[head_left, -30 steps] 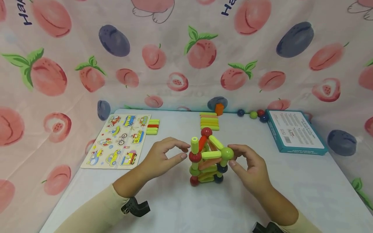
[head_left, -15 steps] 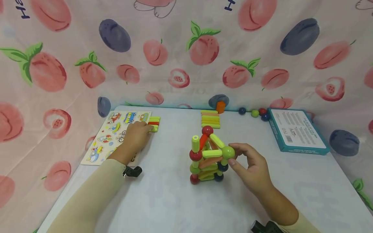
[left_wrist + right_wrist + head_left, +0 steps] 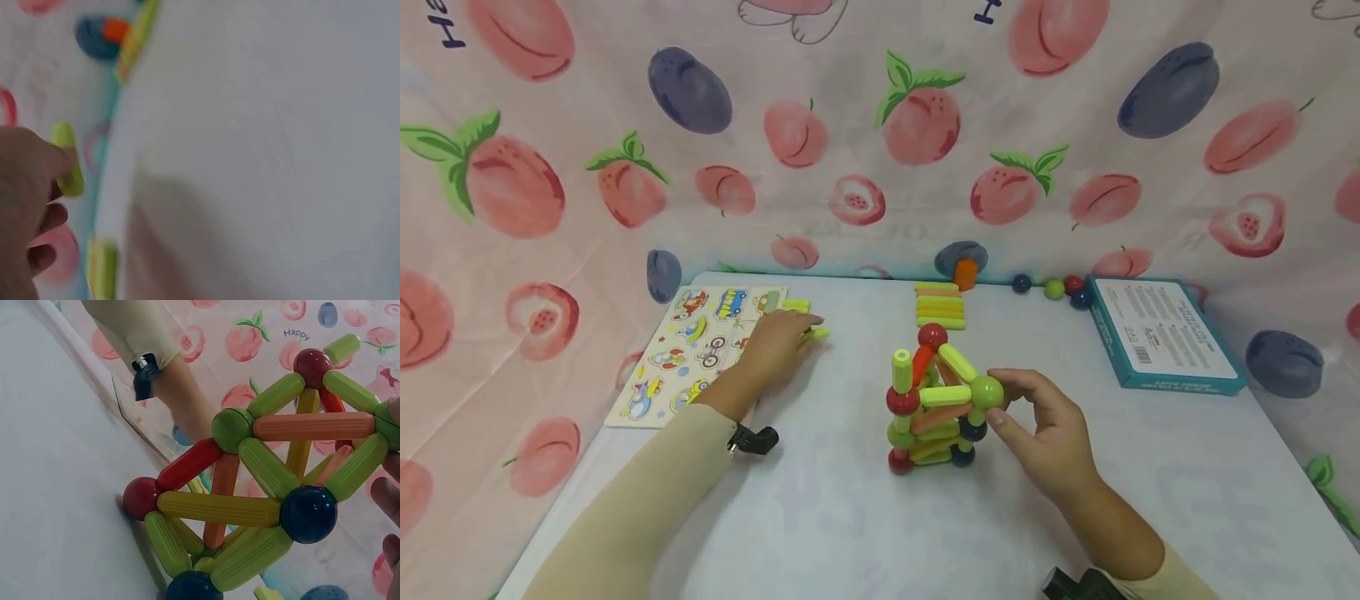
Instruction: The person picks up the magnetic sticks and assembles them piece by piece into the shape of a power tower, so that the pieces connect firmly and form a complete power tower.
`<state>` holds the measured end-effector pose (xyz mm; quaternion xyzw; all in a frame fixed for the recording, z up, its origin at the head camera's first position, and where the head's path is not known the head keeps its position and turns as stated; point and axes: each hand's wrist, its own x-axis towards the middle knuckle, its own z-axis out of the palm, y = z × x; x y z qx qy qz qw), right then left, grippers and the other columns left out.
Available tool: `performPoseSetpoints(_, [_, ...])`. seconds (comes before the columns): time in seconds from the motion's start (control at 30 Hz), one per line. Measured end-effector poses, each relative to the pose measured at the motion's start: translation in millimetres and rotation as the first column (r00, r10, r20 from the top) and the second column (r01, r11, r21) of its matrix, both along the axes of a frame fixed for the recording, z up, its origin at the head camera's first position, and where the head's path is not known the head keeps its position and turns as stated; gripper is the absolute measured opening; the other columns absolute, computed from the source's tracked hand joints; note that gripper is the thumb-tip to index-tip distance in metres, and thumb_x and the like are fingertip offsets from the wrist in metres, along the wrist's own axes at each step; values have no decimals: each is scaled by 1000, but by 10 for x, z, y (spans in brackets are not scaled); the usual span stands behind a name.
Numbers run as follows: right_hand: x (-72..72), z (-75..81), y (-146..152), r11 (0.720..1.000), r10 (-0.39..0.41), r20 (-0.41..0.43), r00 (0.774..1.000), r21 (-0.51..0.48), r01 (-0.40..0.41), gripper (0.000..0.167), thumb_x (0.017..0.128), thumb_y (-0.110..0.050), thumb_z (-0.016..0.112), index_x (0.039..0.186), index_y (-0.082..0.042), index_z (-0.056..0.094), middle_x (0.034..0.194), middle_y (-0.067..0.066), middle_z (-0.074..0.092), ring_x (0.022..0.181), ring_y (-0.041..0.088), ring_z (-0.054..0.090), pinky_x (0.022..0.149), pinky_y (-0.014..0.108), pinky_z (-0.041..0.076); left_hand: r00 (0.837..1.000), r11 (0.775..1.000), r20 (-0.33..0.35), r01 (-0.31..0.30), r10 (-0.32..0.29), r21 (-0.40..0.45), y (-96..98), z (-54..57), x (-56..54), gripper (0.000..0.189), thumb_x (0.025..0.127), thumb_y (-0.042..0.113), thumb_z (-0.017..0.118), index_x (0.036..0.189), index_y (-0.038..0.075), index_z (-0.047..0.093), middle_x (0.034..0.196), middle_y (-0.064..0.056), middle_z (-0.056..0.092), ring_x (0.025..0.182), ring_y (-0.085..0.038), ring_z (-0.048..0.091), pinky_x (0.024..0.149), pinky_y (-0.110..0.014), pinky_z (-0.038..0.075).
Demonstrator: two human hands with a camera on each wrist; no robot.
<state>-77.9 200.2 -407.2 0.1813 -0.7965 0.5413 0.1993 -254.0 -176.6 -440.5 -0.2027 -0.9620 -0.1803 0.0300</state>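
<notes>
My left hand (image 3: pixel 775 346) pinches a yellow-green stick (image 3: pixel 69 159) between thumb and finger, beside the picture board at the left. At the middle of the table stands a frame of sticks and balls (image 3: pixel 215 500), in red, green, dark blue, yellow and orange. A yellow-green stick (image 3: pixel 902 371) points up from its red ball (image 3: pixel 902 401). My right hand (image 3: pixel 1048 425) pinches the green ball (image 3: pixel 987 392) at the frame's upper right corner, thumb in front and fingers behind.
The picture board (image 3: pixel 658 333) lies at left, with more sticks (image 3: pixel 796 306) beside it. A row of sticks (image 3: pixel 940 308) lies behind the frame, near an orange piece (image 3: pixel 966 274). Loose balls (image 3: pixel 1054 289) sit beside a teal box (image 3: pixel 1180 386) at the back right.
My left hand has gone from beside the frame to the sticks by the board and picked up a yellow-green one, now lifting rightward. The right hand has kept hold of the green ball.
</notes>
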Motion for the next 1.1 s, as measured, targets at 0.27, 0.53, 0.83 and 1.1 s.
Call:
performPoseSetpoints(0.27, [-4,-14,-35,998,36,-23,999,-45,-37,42,93,12,72,132,-2,68,113,4,71,102,16,59,97,22,50,874,570,221,75,-433,818,845,740,351,33,112,10,55,143,1,58,134,-17,62,125,-29,59,114,-48,46])
performPoseSetpoints(0.53, [-3,1,-35,998,31,-51,998,-59,-34,45,91,13,72,133,-2,68,115,7,72,102,16,60,97,21,50,788,507,177,191,-590,840,1253,1004,460,36,112,5,53,147,-3,54,129,-17,62,115,-25,62,103,-37,54])
performPoseSetpoints(0.83, [-15,-9,-30,997,47,-53,997,-66,-51,46,91,14,71,134,-2,67,117,8,72,102,17,60,97,21,50,755,442,104,260,-647,859,1267,923,458,38,112,1,50,150,-2,51,129,-18,63,110,-28,62,95,-35,55])
performPoseSetpoints(1.1, [-17,-23,-27,995,47,-56,997,-80,-52,44,92,14,70,134,1,66,117,8,72,102,16,61,97,22,50,761,474,172,196,-625,858,1280,832,474,38,112,4,51,149,-5,53,135,-21,63,120,-26,66,108,-38,53])
